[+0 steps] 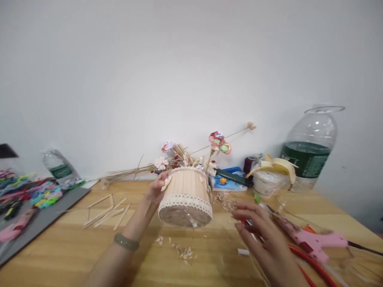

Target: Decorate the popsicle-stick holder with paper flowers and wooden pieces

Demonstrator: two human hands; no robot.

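Observation:
Tilted in my left hand (pixel 158 187) is a small round pot (pixel 187 185) faced with pale wooden sticks. White lace trim (pixel 185 202) circles its lower edge, and its clear base (pixel 185 216) faces me. The fingers grip the pot's left side, partly hidden behind it. My right hand (pixel 263 235) is to the right of the pot, fingers bent and apart. A small red and dark thing (pixel 247 223) shows behind its fingers; whether they touch it is unclear. Close to that hand lie a short white stick (pixel 243 252) and red tool handles (pixel 311 259).
Wood chips (pixel 185 253) and loose sticks (pixel 107 211) are scattered on the table. A pink glue gun (pixel 314 241) lies right. Behind are paper flowers (pixel 216 138), a blue packet (pixel 230 181), a banana peel (pixel 279 164) on a cup, and a large bottle (pixel 309 147).

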